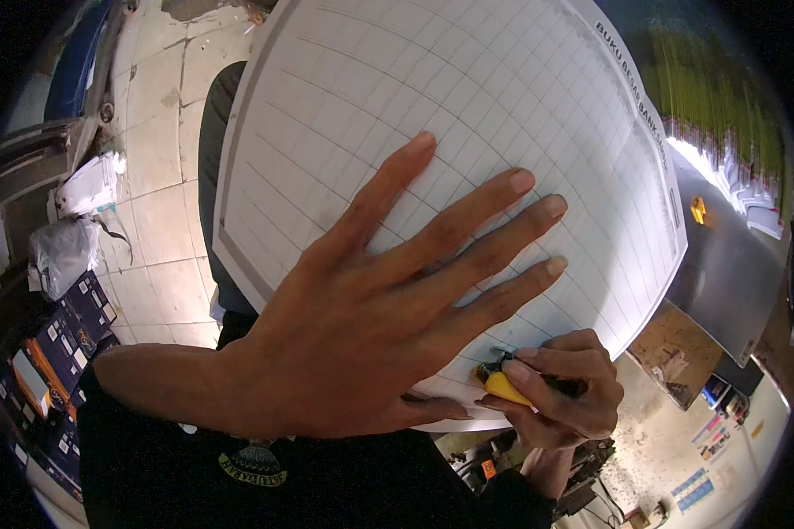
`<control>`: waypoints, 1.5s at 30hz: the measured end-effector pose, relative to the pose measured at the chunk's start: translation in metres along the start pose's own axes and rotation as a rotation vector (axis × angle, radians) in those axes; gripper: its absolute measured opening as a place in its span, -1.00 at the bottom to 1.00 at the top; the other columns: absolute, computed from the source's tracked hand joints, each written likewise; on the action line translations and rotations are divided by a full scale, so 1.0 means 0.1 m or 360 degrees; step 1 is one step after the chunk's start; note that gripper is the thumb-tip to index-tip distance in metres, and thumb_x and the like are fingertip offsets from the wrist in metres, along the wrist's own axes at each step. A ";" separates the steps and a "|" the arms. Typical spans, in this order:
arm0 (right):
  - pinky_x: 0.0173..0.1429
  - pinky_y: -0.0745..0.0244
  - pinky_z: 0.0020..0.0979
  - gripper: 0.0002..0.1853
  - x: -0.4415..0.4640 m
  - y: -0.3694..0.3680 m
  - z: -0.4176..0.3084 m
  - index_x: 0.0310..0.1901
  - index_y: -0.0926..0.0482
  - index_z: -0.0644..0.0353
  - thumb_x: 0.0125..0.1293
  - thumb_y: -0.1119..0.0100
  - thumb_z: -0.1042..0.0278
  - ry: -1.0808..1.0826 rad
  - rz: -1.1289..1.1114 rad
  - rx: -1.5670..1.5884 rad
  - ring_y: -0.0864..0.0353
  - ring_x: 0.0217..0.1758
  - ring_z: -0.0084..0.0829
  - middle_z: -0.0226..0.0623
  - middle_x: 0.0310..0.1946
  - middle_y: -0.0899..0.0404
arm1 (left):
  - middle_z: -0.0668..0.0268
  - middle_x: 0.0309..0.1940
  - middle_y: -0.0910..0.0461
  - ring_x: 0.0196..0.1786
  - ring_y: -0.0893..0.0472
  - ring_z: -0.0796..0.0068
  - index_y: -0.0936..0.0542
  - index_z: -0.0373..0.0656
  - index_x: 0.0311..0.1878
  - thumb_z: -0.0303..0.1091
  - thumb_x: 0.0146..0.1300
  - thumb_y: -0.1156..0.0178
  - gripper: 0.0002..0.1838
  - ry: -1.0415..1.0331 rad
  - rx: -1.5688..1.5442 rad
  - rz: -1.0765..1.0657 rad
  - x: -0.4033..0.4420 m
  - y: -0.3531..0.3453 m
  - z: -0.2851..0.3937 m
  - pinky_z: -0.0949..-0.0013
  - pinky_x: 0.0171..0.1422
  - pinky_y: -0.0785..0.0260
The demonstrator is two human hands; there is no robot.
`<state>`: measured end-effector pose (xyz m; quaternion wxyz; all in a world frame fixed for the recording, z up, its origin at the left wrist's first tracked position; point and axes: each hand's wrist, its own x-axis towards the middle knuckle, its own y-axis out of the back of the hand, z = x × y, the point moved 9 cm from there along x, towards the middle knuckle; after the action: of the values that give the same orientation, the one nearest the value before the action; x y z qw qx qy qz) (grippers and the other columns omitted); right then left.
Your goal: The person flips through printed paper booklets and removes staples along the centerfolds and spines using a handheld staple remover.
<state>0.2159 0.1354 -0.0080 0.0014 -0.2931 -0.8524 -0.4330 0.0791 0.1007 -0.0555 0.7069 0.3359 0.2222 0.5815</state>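
Note:
A large printed paper sheet [494, 97] with a ruled grid fills the middle, headed "BUKU BESAR BANK" along its right edge. My left hand [379, 282] lies flat on it, palm down, fingers spread and holding nothing. Close to the sheet's lower edge, my right hand [573, 388] is closed around a small yellow-and-black hand tool [505, 386]. A small dark tip shows at the tool's upper end against the paper; its exact kind cannot be made out. Fingers hide part of its body.
A dark glossy table surface [723, 273] is at the right, with a small yellow object [698, 210] on it. Tiled floor [159, 212] runs down the left, beside a clear plastic bag [66, 251] and dark boxes [84, 313]. Cables and clutter lie at lower right.

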 end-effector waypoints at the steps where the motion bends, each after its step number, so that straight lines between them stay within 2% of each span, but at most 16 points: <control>1: -0.43 -0.52 -0.51 -0.58 0.00 0.00 0.00 -0.14 -0.84 0.07 -0.10 -0.73 0.21 0.0005 0.0002 -0.0001 -0.63 -0.44 -0.46 -0.32 -0.29 -0.73 | 0.30 0.63 -0.22 0.70 -0.10 0.21 -0.44 0.18 0.52 0.67 0.17 -0.01 0.00 -0.0001 0.0004 0.0004 -0.01 0.00 0.00 -0.35 0.73 0.42; 6: -0.45 -0.52 -0.47 -0.69 -0.17 0.15 0.14 -0.09 -0.82 0.13 0.09 -0.61 0.40 -0.0177 0.0367 0.0217 -0.63 -0.46 -0.48 -0.25 -0.29 -0.73 | 0.27 0.64 -0.20 0.70 -0.09 0.16 -0.38 0.16 0.56 0.68 0.12 -0.04 0.07 -0.0047 0.0001 -0.0034 -0.02 0.01 0.01 -0.36 0.72 0.42; 10: -0.55 -0.52 -0.49 -0.35 -0.65 0.39 0.59 0.26 -0.56 0.39 0.55 -0.12 -0.15 -0.0625 0.1016 0.0788 -0.61 -0.40 -0.47 -0.09 -0.13 -0.68 | 0.27 0.67 -0.13 0.72 -0.01 0.16 -0.31 0.15 0.60 0.69 0.11 -0.04 0.11 -0.0107 0.0024 -0.0039 -0.04 0.00 0.00 -0.39 0.71 0.45; 15: -0.45 -0.53 -0.54 -0.37 -1.02 0.76 0.65 0.36 -0.42 0.29 0.65 0.13 -0.16 -0.0826 0.1508 0.1086 -0.63 -0.29 -0.57 -0.18 -0.10 -0.66 | 0.18 0.68 -0.07 0.75 0.15 0.18 -0.29 0.20 0.61 0.56 0.13 -0.17 0.05 -0.0238 0.0008 -0.0287 -0.28 0.06 0.14 -0.43 0.71 0.43; 16: -0.36 -0.52 -0.57 -0.41 -1.32 0.93 0.70 0.40 -0.41 0.20 0.65 0.12 -0.14 -0.0940 0.1851 0.1020 -0.60 -0.22 -0.57 -0.22 -0.04 -0.65 | 0.18 0.68 -0.07 0.75 0.15 0.18 -0.29 0.20 0.61 0.56 0.13 -0.17 0.05 -0.0285 0.0042 -0.0289 -0.40 -0.01 0.17 -0.43 0.71 0.43; 18: -0.31 -0.51 -0.59 -0.46 -1.40 1.18 0.59 0.39 -0.44 0.18 0.64 0.06 -0.08 -0.0755 0.1787 0.0844 -0.55 -0.21 -0.57 -0.28 0.00 -0.63 | 0.17 0.67 -0.08 0.75 0.14 0.18 -0.31 0.33 0.59 0.32 0.30 -0.23 -0.18 -0.0482 0.0669 -0.0175 -0.69 -0.30 0.18 -0.46 0.69 0.39; 20: -0.32 -0.47 -0.58 -0.52 -1.43 1.30 0.51 0.37 -0.46 0.19 0.63 0.03 0.02 -0.0632 0.2080 0.0760 -0.51 -0.23 -0.58 -0.31 -0.02 -0.62 | 0.34 0.64 -0.20 0.71 -0.09 0.26 -0.32 0.30 0.57 0.05 0.37 -0.32 -0.27 -0.0499 0.0487 -0.0061 -0.85 -0.30 0.14 -0.33 0.75 0.36; 24: -0.27 -0.43 -0.56 -0.57 -1.73 1.42 0.54 0.34 -0.51 0.34 0.53 -0.17 0.34 -0.0927 0.2103 0.0547 -0.52 -0.22 -0.70 -0.45 -0.22 -0.58 | 0.38 0.07 -0.76 0.12 -0.73 0.35 -0.74 0.03 0.12 -0.30 0.40 -0.31 -0.74 -0.0872 0.0427 0.0409 -0.92 0.44 0.55 0.06 0.41 -0.42; 26: -0.28 -0.43 -0.55 -0.60 -1.75 1.40 0.57 0.29 -0.55 0.34 0.52 -0.22 0.34 -0.0861 0.2197 0.0661 -0.52 -0.26 -0.72 -0.47 -0.24 -0.58 | 0.61 0.04 -0.72 0.18 -0.67 0.41 -0.73 0.28 0.03 -0.19 0.21 -0.53 -0.68 -0.0759 0.0638 0.0335 -0.88 0.61 0.57 0.10 0.41 -0.44; 30: -0.26 -0.49 -0.50 -0.59 -2.02 1.37 0.75 0.27 -0.57 0.33 0.50 -0.27 0.30 -0.0848 0.2306 0.0775 -0.55 -0.35 -0.64 -0.43 -0.19 -0.62 | 0.22 -0.13 -0.79 -0.07 -0.78 0.29 -0.71 -0.11 -0.10 -0.39 0.31 -0.42 -0.86 -0.1095 0.0847 0.0664 -0.46 1.24 1.10 0.13 0.06 -0.62; 33: -0.22 -0.54 -0.51 -0.64 -1.89 1.30 0.70 0.15 -0.61 0.29 0.53 -0.24 0.18 -0.0850 0.2397 0.0909 -0.63 -0.26 -0.58 -0.37 -0.18 -0.65 | 0.17 -0.18 -0.79 -0.17 -0.79 0.21 -0.72 -0.21 -0.11 -0.50 0.38 -0.19 -0.86 -0.1022 0.1048 0.0791 -0.06 1.56 1.56 0.22 -0.15 -0.56; 34: -0.22 -0.54 -0.51 -0.64 -1.92 1.32 0.67 0.15 -0.61 0.29 0.53 -0.24 0.18 -0.0815 0.2411 0.0909 -0.63 -0.26 -0.58 -0.37 -0.18 -0.65 | 0.26 -0.16 -0.78 -0.16 -0.76 0.35 -0.75 -0.15 -0.04 -0.40 0.35 -0.29 -0.83 -0.1013 0.1079 0.0916 0.01 1.67 1.61 0.24 -0.04 -0.56; 35: -0.21 -0.54 -0.49 -0.63 -1.95 1.32 0.68 0.13 -0.60 0.29 0.54 -0.22 0.13 -0.0858 0.2377 0.0848 -0.63 -0.27 -0.57 -0.35 -0.19 -0.66 | 0.15 -0.28 -0.74 -0.31 -0.73 0.26 -0.71 -0.27 -0.08 -0.46 0.30 -0.27 -0.82 -0.0936 0.1246 0.0837 0.14 1.77 1.74 0.24 -0.27 -0.52; 39: -0.16 -0.54 -0.44 -0.58 -2.18 1.34 0.66 0.11 -0.59 0.28 0.56 -0.17 0.03 -0.0939 0.2345 0.0555 -0.63 -0.24 -0.54 -0.31 -0.18 -0.67 | -0.01 -0.01 -0.77 0.08 -0.77 0.29 -0.67 -0.33 0.18 -0.23 0.51 -0.21 -0.62 -0.0610 0.1065 0.1173 0.45 2.42 1.89 0.11 0.28 -0.55; 42: -0.16 -0.53 -0.44 -0.61 -2.32 1.33 0.63 0.14 -0.60 0.27 0.57 -0.17 0.08 -0.0945 0.2352 0.0600 -0.61 -0.18 -0.57 -0.32 -0.17 -0.67 | 0.12 0.14 -0.71 0.19 -0.67 0.37 -0.64 -0.27 0.24 -0.18 0.47 -0.27 -0.58 -0.0769 0.0364 0.1155 0.94 3.09 1.62 0.26 0.35 -0.47; 45: -0.14 -0.53 -0.47 -0.65 -2.64 1.34 0.77 0.19 -0.59 0.27 0.56 -0.19 0.20 -0.0890 0.2471 0.0672 -0.63 -0.17 -0.59 -0.34 -0.14 -0.70 | 0.17 0.04 -0.71 0.09 -0.68 0.40 -0.64 -0.27 0.19 -0.23 0.45 -0.28 -0.63 -0.0536 0.0321 0.0512 1.25 3.07 1.60 0.32 0.21 -0.50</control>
<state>0.5210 0.1220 -0.0249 0.1419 -0.8844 -0.4415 -0.0528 0.0134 0.2178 0.2870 0.5952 0.5279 0.1018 0.5972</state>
